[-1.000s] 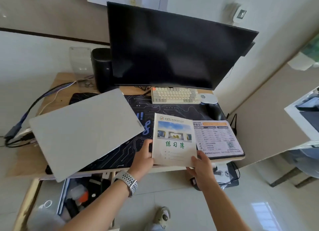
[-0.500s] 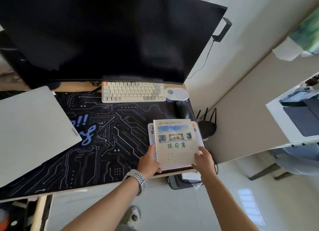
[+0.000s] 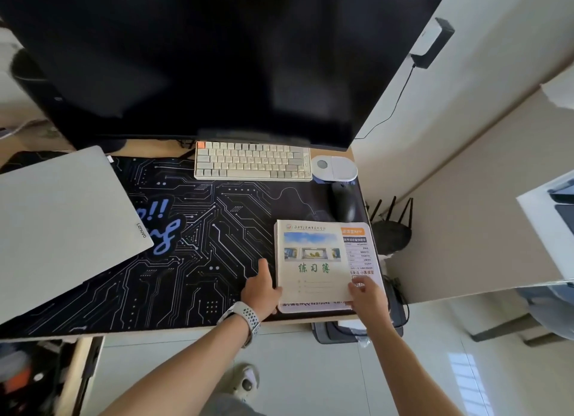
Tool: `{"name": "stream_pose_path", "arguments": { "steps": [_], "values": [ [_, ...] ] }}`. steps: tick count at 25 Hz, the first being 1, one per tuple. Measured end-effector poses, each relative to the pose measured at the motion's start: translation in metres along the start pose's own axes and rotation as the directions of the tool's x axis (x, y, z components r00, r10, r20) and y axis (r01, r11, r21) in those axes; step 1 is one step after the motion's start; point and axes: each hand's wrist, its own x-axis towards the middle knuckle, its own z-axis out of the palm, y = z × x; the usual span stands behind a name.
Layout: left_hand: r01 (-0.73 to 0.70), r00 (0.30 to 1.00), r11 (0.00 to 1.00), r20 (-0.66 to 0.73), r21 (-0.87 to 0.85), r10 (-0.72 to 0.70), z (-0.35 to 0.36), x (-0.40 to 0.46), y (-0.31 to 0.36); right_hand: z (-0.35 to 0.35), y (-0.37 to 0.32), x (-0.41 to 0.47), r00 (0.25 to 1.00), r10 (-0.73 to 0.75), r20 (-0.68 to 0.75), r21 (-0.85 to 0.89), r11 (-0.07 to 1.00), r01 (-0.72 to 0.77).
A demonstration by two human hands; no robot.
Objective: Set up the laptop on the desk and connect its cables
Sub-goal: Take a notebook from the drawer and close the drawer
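Observation:
A closed silver laptop [image 3: 62, 226] lies askew on the left of the black circuit-pattern desk mat [image 3: 198, 244]. At the right front of the desk a cream exercise book [image 3: 312, 260] lies flat on a printed sheet [image 3: 363, 254]. My left hand [image 3: 261, 288], with a watch on the wrist, rests against the book's left edge. My right hand [image 3: 368, 294] lies on its lower right corner. Both hands touch the book; neither lifts it. No laptop cable is plugged in that I can see.
A large dark monitor [image 3: 217, 58] fills the back. Below it sit a white keyboard [image 3: 253, 164], a white oval puck [image 3: 334, 168] and a black mouse [image 3: 344, 204]. A black router [image 3: 391, 229] stands right of the desk. Clutter sits under the desk's left end.
The book has been carried right and laid flat on the printed sheet. My view has shifted right and closer, so the laptop now sits at the left edge.

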Motion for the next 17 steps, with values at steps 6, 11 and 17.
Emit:
{"name": "stream_pose_path", "arguments": {
  "steps": [6,11,17],
  "values": [
    [0.016,0.951,0.999,-0.309,0.033,-0.005,-0.046,-0.009,-0.03,0.0,-0.032,-0.018,0.978,-0.18,-0.104,-0.076,0.982,0.173],
    [0.037,0.828,0.998,-0.56,0.047,-0.005,-0.113,-0.03,-0.082,0.045,-0.096,-0.053,0.922,-0.386,-0.03,-0.059,0.921,0.384],
    [0.133,0.663,0.991,-0.742,-0.006,-0.094,-0.19,-0.092,-0.176,0.143,-0.196,-0.125,0.744,-0.649,0.161,-0.025,0.751,0.66]
  ]
}}
